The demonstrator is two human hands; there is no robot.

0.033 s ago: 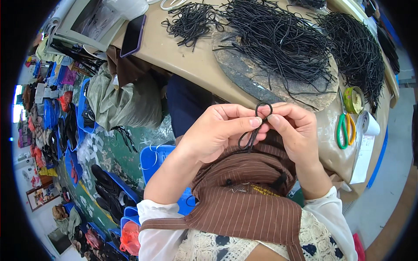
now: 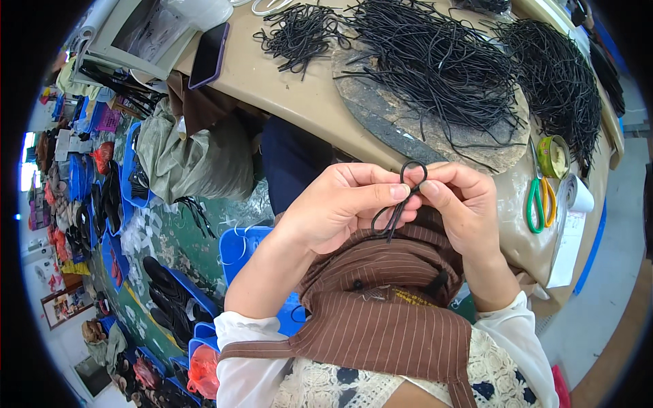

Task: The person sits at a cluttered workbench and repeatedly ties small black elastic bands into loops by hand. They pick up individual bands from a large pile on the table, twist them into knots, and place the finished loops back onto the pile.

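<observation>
A thin black cord (image 2: 392, 219) is bent into a bow-like shape, one loop standing above my fingertips and another hanging below with loose ends. My left hand (image 2: 326, 207) pinches it between thumb and forefinger, the other fingers curled behind. From the other side, my right hand (image 2: 466, 204) grips the cord at the crossing with thumb and fingertips. Both hands are held close together over my lap, in front of the table edge. Just where the strands cross is partly hidden by the fingers.
On the beige table (image 2: 272, 88), a heap of black cords (image 2: 435, 68) covers a round board (image 2: 377, 126). Looped cords (image 2: 299, 37) lie left of it, another bundle (image 2: 558, 88) right. Scissors (image 2: 534, 204), a tape roll (image 2: 552, 156) and a phone (image 2: 209, 56) lie there too.
</observation>
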